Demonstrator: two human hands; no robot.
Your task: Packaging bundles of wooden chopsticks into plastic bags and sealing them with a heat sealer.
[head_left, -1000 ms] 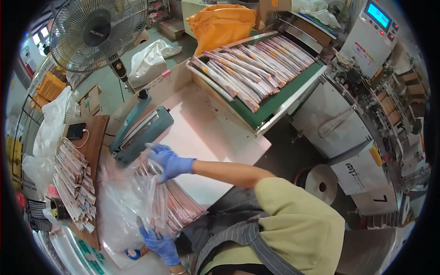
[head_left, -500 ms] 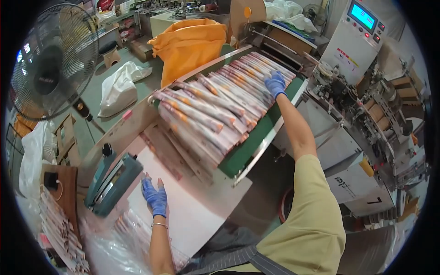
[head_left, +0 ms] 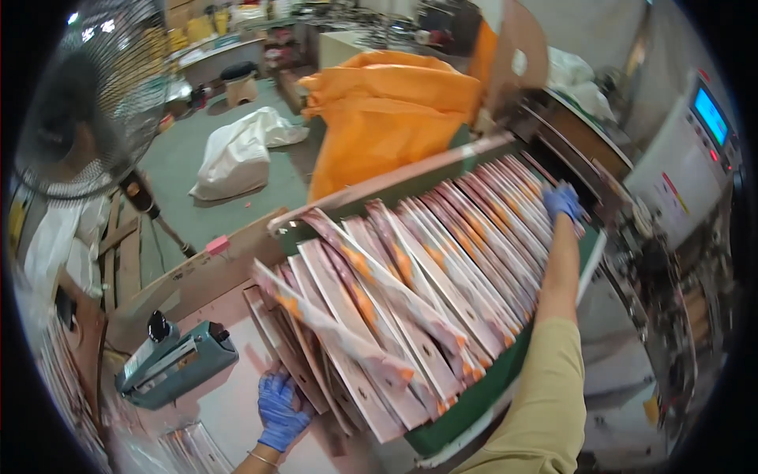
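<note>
A long overlapping row of narrow flat printed packs (head_left: 442,276), pale with orange and purple patches, leans across a green conveyor belt (head_left: 434,442). Several have a hang hole near the lower end. At the row's far right end, my right hand (head_left: 562,204), in a blue glove, presses on the last packs with its fingers apart. The near left packs (head_left: 288,340) spill over onto the pale table (head_left: 213,399). Beside their lower ends is my left hand (head_left: 283,407), gloved in blue, open, its fingers touching the edge of the closest ones.
A teal device with a black knob (head_left: 178,363) stands on the table at left, and a low board (head_left: 189,276) edges it. Beyond are an orange sack (head_left: 387,118), a white sack (head_left: 249,154) and a fan (head_left: 95,103). A machine with a blue screen (head_left: 711,118) stands at right.
My view has turned and come closer to the belt. The left hand has moved from the bare table up to the packs; the right hand has shifted to the row's far end. The packs look more spread.
</note>
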